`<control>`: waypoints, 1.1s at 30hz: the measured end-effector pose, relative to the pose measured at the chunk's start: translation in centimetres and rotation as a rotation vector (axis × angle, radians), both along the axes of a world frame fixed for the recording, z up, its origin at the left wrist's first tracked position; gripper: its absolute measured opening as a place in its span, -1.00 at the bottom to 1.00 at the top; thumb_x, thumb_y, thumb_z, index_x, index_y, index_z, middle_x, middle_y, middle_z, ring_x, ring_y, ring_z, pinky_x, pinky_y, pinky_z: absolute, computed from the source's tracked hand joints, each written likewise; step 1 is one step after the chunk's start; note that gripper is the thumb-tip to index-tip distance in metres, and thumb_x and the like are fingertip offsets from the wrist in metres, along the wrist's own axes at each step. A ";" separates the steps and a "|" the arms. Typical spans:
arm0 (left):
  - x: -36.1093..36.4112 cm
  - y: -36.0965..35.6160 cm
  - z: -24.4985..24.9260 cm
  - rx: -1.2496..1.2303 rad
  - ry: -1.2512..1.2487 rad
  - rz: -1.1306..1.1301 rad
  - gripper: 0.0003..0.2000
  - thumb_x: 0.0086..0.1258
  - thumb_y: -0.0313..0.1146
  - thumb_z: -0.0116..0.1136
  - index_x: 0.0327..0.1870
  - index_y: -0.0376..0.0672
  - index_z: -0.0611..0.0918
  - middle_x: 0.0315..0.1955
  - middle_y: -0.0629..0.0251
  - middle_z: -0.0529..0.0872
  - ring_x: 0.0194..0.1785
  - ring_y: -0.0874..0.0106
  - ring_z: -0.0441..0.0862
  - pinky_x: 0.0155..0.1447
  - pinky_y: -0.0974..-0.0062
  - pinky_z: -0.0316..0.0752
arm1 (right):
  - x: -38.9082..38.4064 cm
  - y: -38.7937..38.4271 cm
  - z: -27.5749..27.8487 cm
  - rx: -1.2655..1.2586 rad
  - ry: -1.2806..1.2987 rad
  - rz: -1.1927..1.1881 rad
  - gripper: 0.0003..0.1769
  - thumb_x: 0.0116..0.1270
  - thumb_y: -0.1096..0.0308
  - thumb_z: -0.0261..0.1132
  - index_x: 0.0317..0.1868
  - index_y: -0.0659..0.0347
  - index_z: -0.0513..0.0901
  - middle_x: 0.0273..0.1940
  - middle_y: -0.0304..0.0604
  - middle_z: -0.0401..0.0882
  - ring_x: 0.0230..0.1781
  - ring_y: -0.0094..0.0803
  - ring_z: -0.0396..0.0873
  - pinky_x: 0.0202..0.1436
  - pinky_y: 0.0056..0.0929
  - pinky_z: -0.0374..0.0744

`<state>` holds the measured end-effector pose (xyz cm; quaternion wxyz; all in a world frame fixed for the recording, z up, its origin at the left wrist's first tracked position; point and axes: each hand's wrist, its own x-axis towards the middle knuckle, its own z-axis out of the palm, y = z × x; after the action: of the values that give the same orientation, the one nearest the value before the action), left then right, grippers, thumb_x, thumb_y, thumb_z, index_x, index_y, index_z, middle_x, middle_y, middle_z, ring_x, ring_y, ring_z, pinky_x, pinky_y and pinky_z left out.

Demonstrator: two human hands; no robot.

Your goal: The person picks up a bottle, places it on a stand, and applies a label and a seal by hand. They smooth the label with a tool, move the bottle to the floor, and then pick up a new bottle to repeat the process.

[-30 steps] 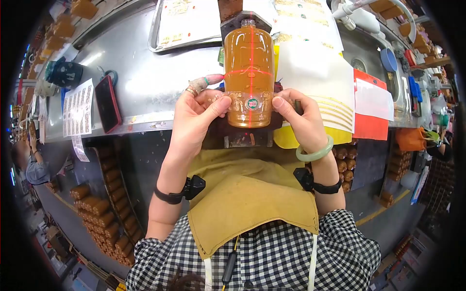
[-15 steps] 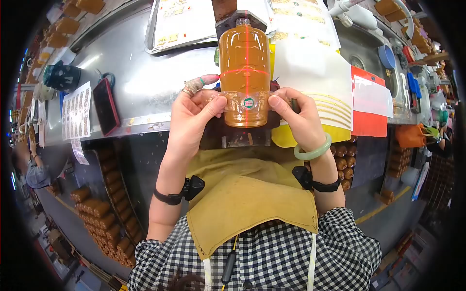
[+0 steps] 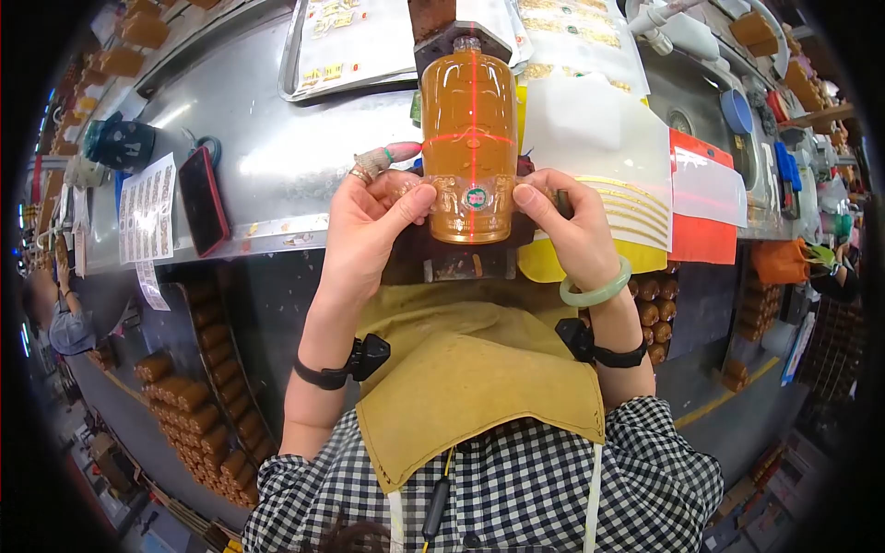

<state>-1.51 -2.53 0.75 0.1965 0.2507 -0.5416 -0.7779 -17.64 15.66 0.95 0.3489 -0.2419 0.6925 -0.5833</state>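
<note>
An amber-brown bottle (image 3: 469, 101) lies with its neck pointing away from me, against a dark metal holder (image 3: 498, 44). Red laser lines cross on its surface. Over its lower part stretches a clear decal strip (image 3: 452, 191) with a round green emblem and gold print. My left hand (image 3: 373, 212) pinches the strip's left end between thumb and fingers; its index finger, wearing a wrapped cover, points toward the bottle's side. My right hand (image 3: 573, 217) pinches the right end, thumb on top. Both thumbs are close beside the bottle.
A tray of decal sheets (image 3: 346, 83) stands at the back left. White backing paper (image 3: 599, 129) with gold strips lies at right, beside a red folder (image 3: 702, 235). A phone (image 3: 203, 203) leans at the table's left edge near a printed sheet (image 3: 146, 212). Brown bottles are stacked below.
The bottle and hands appear slightly further right in view. Both hands keep their pinch on the decal strip, with hardly any movement against the bottle.
</note>
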 end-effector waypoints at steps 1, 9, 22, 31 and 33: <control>0.0 0.0 0.0 0.000 0.001 0.001 -0.68 0.51 -0.48 0.32 0.21 -0.26 0.56 -0.24 0.37 0.71 -0.19 0.56 0.62 -0.07 0.54 0.51 | 0.0 0.0 0.1 0.003 -0.013 0.015 -0.76 0.52 0.28 0.37 -0.12 0.33 0.72 -0.26 -0.33 0.70 -0.20 -0.64 0.53 -0.05 -0.55 0.52; 0.1 -0.1 0.0 0.051 -0.007 0.014 -0.60 0.43 -0.52 0.42 0.21 -0.27 0.52 -0.21 0.32 0.72 -0.18 0.57 0.63 -0.06 0.54 0.54 | 0.1 -0.1 -0.1 -0.014 -0.009 0.002 -0.79 0.49 0.28 0.39 -0.14 0.30 0.74 -0.31 -0.36 0.68 -0.27 -0.66 0.51 -0.13 -0.56 0.53; -0.3 0.5 0.4 0.002 0.005 0.015 -0.59 0.48 -0.54 0.33 0.32 -0.25 0.55 -0.14 0.41 0.68 -0.06 0.58 0.65 0.11 0.52 0.57 | 0.3 1.0 3.6 -0.265 0.036 -0.214 -0.63 0.55 0.53 0.21 0.31 0.35 0.52 0.07 -0.25 0.59 0.01 -0.60 0.50 0.10 -0.59 0.48; 0.2 -0.1 0.7 0.063 -0.032 0.004 -0.59 0.46 -0.52 0.37 0.29 -0.26 0.54 -0.13 0.37 0.68 -0.06 0.56 0.66 0.15 0.50 0.60 | -1.0 1.5 1.8 0.030 0.332 -0.208 -0.74 0.49 0.56 0.22 0.12 0.27 0.70 -0.05 -0.17 0.73 -0.19 -0.56 0.56 -0.12 -0.49 0.54; 0.3 -0.1 0.4 0.039 -0.044 0.011 -0.62 0.51 -0.50 0.31 0.30 -0.28 0.54 -0.12 0.37 0.68 -0.05 0.56 0.66 0.12 0.50 0.60 | -0.5 1.4 2.5 -0.061 0.258 -0.174 -0.72 0.50 0.57 0.21 0.15 0.26 0.69 0.00 -0.18 0.71 -0.13 -0.59 0.55 -0.07 -0.52 0.51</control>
<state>-1.23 -2.62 1.17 0.1836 0.2746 -0.5293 -0.7815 -18.10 17.04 3.43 0.1977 -0.2641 0.7320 -0.5961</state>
